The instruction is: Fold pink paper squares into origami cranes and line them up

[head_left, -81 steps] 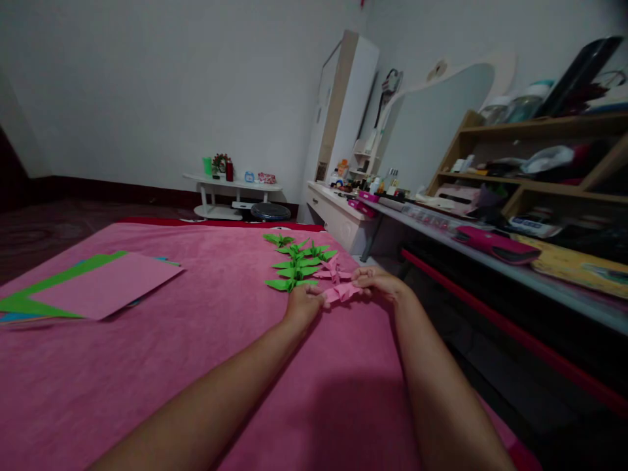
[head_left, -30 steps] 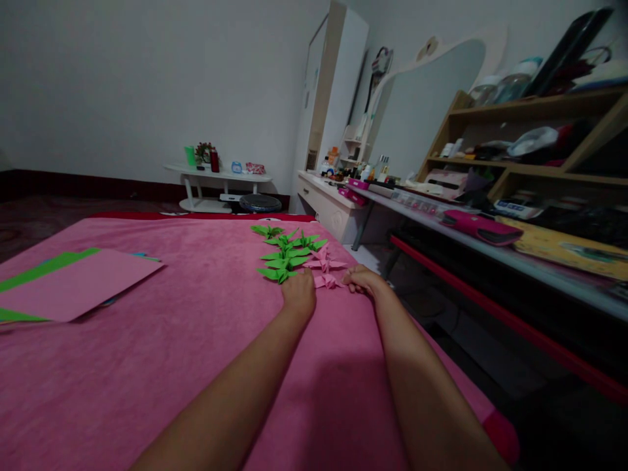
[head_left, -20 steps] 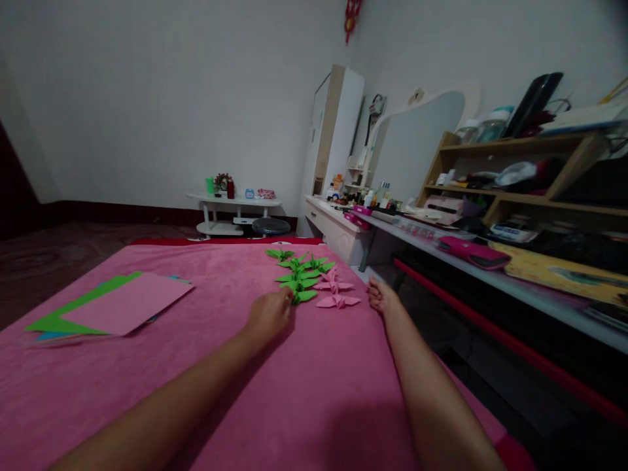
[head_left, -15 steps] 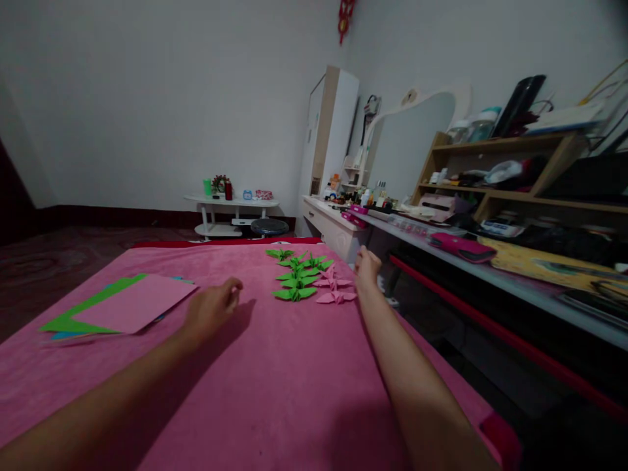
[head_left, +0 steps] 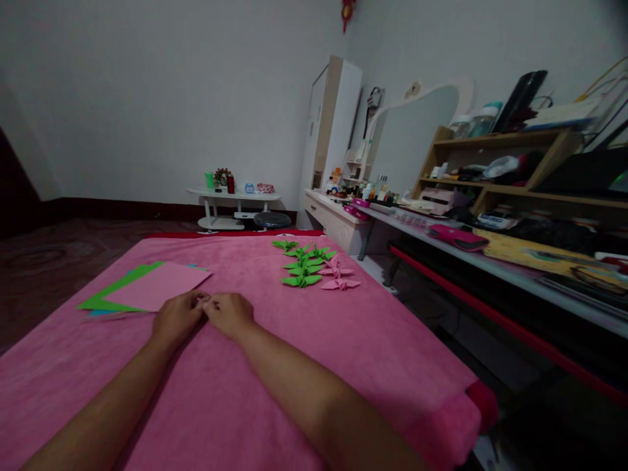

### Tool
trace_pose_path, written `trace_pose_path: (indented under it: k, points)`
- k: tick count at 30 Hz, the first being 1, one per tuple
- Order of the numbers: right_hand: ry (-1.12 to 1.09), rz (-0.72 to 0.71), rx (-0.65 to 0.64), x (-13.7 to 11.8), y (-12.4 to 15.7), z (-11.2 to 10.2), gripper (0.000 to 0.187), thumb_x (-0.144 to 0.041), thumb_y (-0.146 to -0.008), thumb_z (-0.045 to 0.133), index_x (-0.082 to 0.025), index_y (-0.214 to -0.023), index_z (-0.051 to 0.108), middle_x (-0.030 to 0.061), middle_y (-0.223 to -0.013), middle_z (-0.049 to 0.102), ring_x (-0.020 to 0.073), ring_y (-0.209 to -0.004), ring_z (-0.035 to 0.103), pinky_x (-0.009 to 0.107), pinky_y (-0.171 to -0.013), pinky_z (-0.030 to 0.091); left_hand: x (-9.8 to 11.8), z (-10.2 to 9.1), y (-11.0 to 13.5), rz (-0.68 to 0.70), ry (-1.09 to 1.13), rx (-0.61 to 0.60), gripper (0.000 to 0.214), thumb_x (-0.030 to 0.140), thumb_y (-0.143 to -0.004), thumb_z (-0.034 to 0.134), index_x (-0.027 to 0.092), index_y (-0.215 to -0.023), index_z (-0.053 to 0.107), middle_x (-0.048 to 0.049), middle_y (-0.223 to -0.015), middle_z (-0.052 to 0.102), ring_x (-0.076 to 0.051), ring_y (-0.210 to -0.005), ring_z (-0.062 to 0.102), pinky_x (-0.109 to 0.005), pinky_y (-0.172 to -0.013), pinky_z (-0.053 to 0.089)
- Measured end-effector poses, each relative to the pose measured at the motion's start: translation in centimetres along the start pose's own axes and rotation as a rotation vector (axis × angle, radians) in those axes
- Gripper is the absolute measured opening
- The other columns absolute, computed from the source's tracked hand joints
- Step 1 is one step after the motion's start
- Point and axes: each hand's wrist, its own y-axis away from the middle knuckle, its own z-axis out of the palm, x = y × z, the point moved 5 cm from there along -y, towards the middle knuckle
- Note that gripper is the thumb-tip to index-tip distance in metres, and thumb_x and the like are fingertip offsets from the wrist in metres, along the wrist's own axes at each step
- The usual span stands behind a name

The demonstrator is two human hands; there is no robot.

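Note:
My left hand [head_left: 177,317] and my right hand [head_left: 229,314] rest side by side on the pink blanket [head_left: 343,347], knuckles up and fingers curled, fingertips meeting at the near corner of a stack of coloured paper sheets [head_left: 147,291]. A pink sheet lies on top, with green and blue sheets under it. Whether either hand grips the sheet is hidden. Farther right on the blanket lie several folded green paper cranes [head_left: 301,260] and two pink paper cranes [head_left: 339,277], apart from both hands.
The blanket's right edge [head_left: 483,402] drops off beside a long cluttered desk [head_left: 490,258] with wooden shelves [head_left: 510,163] and a mirror. A small white side table [head_left: 234,204] stands against the far wall.
Both hands let go of the pink crane and left it beside the green ones. They moved left across the blanket and came together at the corner of the paper stack.

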Motion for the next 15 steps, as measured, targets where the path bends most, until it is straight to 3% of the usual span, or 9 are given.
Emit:
trace_pose_path:
  k: [3, 9, 15]
  points:
    - [-0.094, 0.017, -0.012, 0.6, -0.2, -0.5, 0.023, -0.043, -0.081, 0.05, -0.029, -0.089, 0.066, -0.0007, -0.09, 0.069, 0.0183, -0.08, 0.059, 0.025, -0.061, 0.037, 0.0, 0.2, -0.1, 0.003, 0.026, -0.021, 0.038, 0.042, -0.077, 0.042, 0.02, -0.1, 0.063, -0.0077, -0.093, 0.069, -0.025, -0.088, 0.062, -0.028, -0.072, 0.042]
    - [-0.029, -0.004, 0.075, 0.6, -0.1, -0.1, 0.026, -0.044, -0.082, 0.047, -0.028, -0.089, 0.067, -0.0021, -0.087, 0.069, 0.0141, -0.078, 0.06, 0.021, -0.057, 0.037, -1.0, 0.8, -0.6, 0.03, 0.09, 0.008, 0.036, 0.043, -0.076, 0.045, 0.02, -0.098, 0.064, -0.0053, -0.089, 0.07, -0.021, -0.083, 0.063, -0.024, -0.068, 0.042]
    - [-0.052, -0.015, 0.081, 1.0, -0.3, 0.1, 0.023, -0.043, -0.081, 0.05, -0.028, -0.086, 0.067, -0.0037, -0.08, 0.069, 0.0117, -0.073, 0.06, 0.019, -0.055, 0.038, -1.5, 1.1, -0.8, 0.027, 0.091, 0.008, 0.036, 0.043, -0.076, 0.045, 0.022, -0.098, 0.064, -0.0043, -0.088, 0.07, -0.021, -0.082, 0.063, -0.024, -0.069, 0.042]
